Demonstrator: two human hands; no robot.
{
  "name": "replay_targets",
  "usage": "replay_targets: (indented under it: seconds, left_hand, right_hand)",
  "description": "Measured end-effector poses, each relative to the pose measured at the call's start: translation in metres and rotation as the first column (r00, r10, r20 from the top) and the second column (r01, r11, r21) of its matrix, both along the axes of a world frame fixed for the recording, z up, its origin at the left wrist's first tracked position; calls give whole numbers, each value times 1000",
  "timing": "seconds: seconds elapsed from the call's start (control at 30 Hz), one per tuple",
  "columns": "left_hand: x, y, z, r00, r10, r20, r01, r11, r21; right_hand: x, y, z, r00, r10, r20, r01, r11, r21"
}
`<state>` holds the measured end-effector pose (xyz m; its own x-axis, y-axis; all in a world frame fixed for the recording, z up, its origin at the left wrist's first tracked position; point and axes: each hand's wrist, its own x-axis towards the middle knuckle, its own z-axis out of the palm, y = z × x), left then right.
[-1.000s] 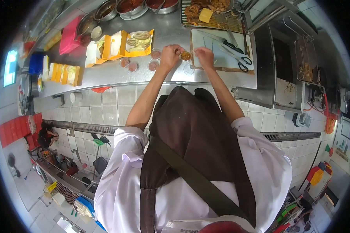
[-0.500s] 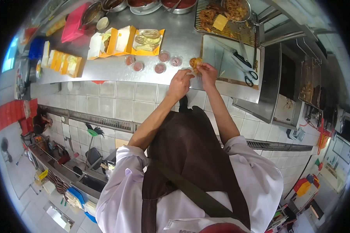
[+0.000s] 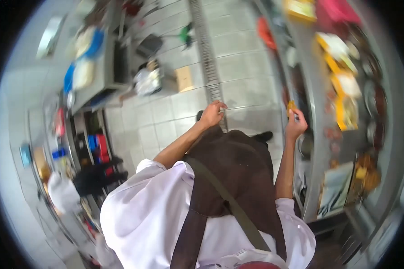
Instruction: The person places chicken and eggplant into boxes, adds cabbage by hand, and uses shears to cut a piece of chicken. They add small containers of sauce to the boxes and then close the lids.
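My right hand (image 3: pixel 296 123) pinches a small yellow-orange item (image 3: pixel 291 106) near the counter's front edge; its exact kind is too small and blurred to tell. Over the tiled floor, my left hand (image 3: pixel 213 114) hangs in front of the apron with loosely bent fingers, and no object shows in it. Beyond the right hand, several small cups of reddish sauce (image 3: pixel 333 133) stand on the steel counter (image 3: pixel 310 148). Yellow food boxes (image 3: pixel 347 114), with pale filling in at least one, lie behind those cups.
A cutting board (image 3: pixel 339 181) with scissors (image 3: pixel 330 205) lies on the counter beside fried food (image 3: pixel 368 172). Round pans (image 3: pixel 376 98) line the counter's far side. A floor drain (image 3: pixel 206 49) crosses the tiles. Cardboard (image 3: pixel 184 79) and a plastic bag (image 3: pixel 147 81) lie left of it.
My body and view have turned left, away from the counter. My hands have separated: the right carries the small yellow-orange item, while the left has moved out over the floor.
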<state>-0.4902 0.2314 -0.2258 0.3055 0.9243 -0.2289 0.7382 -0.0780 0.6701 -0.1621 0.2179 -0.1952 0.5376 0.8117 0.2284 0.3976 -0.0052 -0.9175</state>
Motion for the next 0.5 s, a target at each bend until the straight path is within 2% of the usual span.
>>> replay_targets:
  seconds: [0.03,0.1,0.17,0.2,0.23,0.27,0.33,0.4,0.43,0.5]
  left_hand:
    - [-51,-12,-29,993,112,-20,-113,992,-56]
    - [-135,-37,-34,967,236,-97,-251,946,-205]
    - [-201,-67,-22,914,406,-1,-381,857,-348]
    - [-233,-83,-19,901,433,16,-391,829,-400]
    - [-261,-97,-17,889,457,37,-394,802,-450]
    - [-282,-115,-17,862,505,38,-435,777,-455]
    - [-315,-148,-13,823,567,38,-488,739,-465]
    - [-339,-175,-1,616,787,-18,-617,469,-632]
    - [-345,-180,10,615,788,-33,-618,456,-640]
    - [-355,-179,34,632,774,14,-573,480,-665]
  right_hand:
    - [-41,25,-31,985,71,-154,-78,996,-38]
    - [-147,71,-31,951,300,-74,-304,952,-41]
    - [-261,113,-42,839,474,-268,-504,862,-52]
    - [-320,133,-54,764,546,-344,-581,814,3]
    - [-380,151,-62,733,585,-348,-616,787,26]
    - [-436,170,-82,701,575,-422,-646,763,-33]
    - [-540,205,-119,619,664,-419,-767,626,-140]
    - [-625,218,-170,666,704,-245,-724,530,-441]
    - [-638,207,-169,664,701,-258,-725,521,-451]
    - [-660,197,-159,646,728,-230,-677,407,-614]
